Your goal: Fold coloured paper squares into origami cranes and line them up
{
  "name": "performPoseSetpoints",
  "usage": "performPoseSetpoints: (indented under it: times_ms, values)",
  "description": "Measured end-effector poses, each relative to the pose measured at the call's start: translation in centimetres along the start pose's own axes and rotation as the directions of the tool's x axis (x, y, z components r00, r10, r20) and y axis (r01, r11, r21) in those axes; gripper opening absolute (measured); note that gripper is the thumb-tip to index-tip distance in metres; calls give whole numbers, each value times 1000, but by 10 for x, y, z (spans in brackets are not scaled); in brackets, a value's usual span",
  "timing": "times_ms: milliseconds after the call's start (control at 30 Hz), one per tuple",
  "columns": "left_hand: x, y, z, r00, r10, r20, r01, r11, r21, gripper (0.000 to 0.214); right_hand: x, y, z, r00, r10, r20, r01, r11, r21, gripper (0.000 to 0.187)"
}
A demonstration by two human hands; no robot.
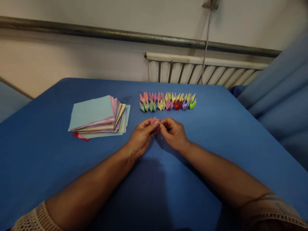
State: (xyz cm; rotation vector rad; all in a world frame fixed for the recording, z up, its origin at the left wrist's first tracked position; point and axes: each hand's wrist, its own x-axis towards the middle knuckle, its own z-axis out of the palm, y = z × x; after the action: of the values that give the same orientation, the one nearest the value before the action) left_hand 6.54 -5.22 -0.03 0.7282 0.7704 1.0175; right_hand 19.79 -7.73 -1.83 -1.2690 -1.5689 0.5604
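A small folded pink paper (154, 120) is held between my two hands, above the middle of the blue table. My left hand (141, 134) is closed on it, with the thumb pressed over its front. Thumb and forefinger of my right hand (175, 133) pinch together at its right edge. Most of the paper is hidden by my fingers. Just beyond my hands stand two rows of folded paper cranes (161, 105) in green, yellow, pink, red, purple and orange.
To the left lies an uneven stack of coloured paper sheets (92, 112), light blue on top. The blue tablecloth (223, 134) covers the table. Behind it are a wall pipe (108, 33) and a radiator (207, 61). A blue curtain (284, 83) hangs at the right.
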Motion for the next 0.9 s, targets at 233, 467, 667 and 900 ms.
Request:
performPoseSetpoints:
  times_ms: [233, 467, 667, 900]
  values:
    - [2, -1, 0, 999, 19, -26, -19, 1000, -7, 16, -2, -2, -1, 999, -44, 14, 44, 999, 15, 12]
    - [3, -4, -4, 999, 18, -39, -15, 997, 76, 23, 1, 2, -4, 992, -125, -11, 122, 985, -124, 15]
    - [5, -6, -3, 993, 102, -57, -92, 983, 157, 27, 1, 4, -1, 987, -154, -50, 146, 979, -140, 12]
    - [4, -5, -3, 991, 131, -41, -123, 981, 152, 22, 0, 2, -1, 991, -128, -45, 122, 986, -115, 10]
